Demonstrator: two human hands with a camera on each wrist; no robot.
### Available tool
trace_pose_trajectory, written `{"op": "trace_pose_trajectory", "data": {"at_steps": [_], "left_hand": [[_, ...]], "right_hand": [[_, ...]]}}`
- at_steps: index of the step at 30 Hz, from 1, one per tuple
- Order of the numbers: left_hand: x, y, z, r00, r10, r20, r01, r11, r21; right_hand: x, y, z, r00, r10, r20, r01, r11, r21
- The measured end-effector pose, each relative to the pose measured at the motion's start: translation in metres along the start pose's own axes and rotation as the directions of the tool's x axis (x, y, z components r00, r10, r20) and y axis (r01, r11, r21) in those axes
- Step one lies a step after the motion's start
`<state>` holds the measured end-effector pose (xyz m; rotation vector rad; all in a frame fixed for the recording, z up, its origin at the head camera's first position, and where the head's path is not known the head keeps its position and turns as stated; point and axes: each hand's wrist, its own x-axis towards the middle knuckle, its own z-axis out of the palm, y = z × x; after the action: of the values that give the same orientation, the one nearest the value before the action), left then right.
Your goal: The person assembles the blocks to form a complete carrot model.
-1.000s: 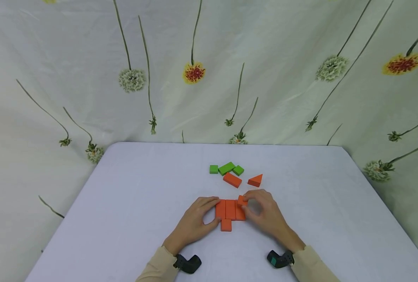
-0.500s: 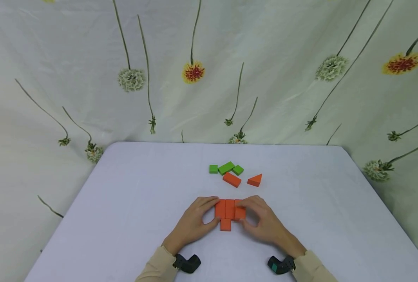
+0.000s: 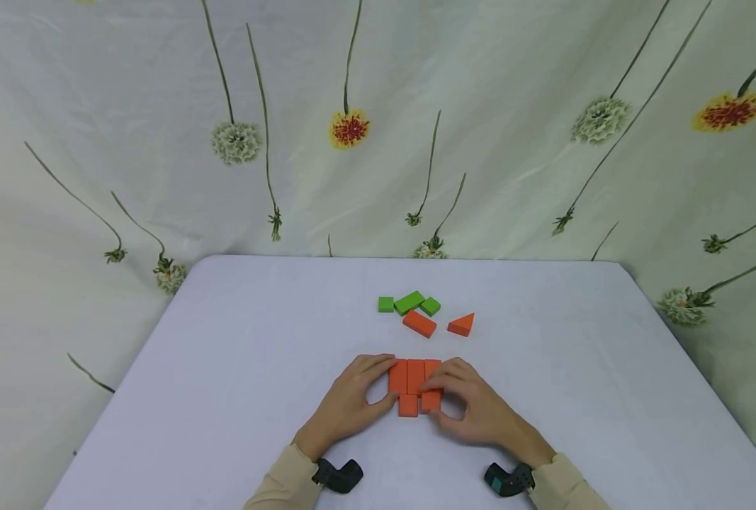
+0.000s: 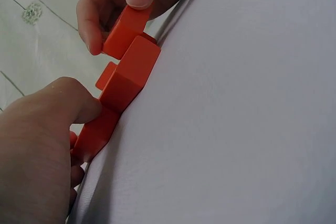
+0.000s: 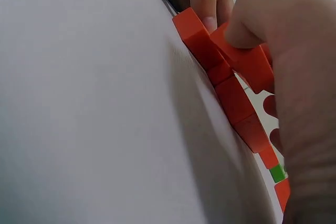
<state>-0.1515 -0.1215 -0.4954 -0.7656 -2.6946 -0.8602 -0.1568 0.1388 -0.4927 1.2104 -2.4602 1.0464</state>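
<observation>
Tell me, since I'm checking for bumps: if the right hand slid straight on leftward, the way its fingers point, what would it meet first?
Probably the small orange block beside the one the right hand pinches.

The head view looks down across the table (image 3: 256, 340) from its near edge; both wrist views skim the cloth closely, sharing the orange blocks (image 3: 414, 386).

Orange blocks (image 3: 414, 377), green blocks (image 3: 409, 303), white table (image 3: 256, 368), flowered backdrop (image 3: 352, 127).

I see matt, smooth orange blocks (image 3: 414, 377) on the table (image 3: 256, 354), which wears a finely woven cloth.
</observation>
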Motion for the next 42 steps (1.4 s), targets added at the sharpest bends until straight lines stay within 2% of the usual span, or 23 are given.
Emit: {"op": "trace_pose_trajectory", "data": {"at_steps": [6, 12, 25, 42], "left_hand": [[0.0002, -0.0005, -0.0001, 1.0, 0.015, -0.003, -0.015, 1.0, 0.011], [0.0001, 0.0002, -0.0013, 1.0, -0.005, 0.007, 0.005, 1.0, -0.004], [-0.0003, 0.0001, 0.0, 1.0, 0.004, -0.007, -0.004, 1.0, 0.013], [-0.0002, 0.0027, -0.0023, 1.0, -0.013, 0.01, 0.013, 1.0, -0.009]], "right_hand": [[0.0005, -0.0014, 0.0, 0.999, 0.001, 0.037, -0.002, 1.0, 0.021], [0.0006, -0.0022, 0.0002, 0.998, 0.025, 0.062, -0.025, 1.0, 0.006], [0.0014, -0.001, 0.0006, 0.998, 0.026, 0.052, -0.025, 1.0, -0.006], [0.0015, -0.0035, -0.0012, 0.998, 0.046, 0.053, -0.046, 0.999, -0.002]]}}
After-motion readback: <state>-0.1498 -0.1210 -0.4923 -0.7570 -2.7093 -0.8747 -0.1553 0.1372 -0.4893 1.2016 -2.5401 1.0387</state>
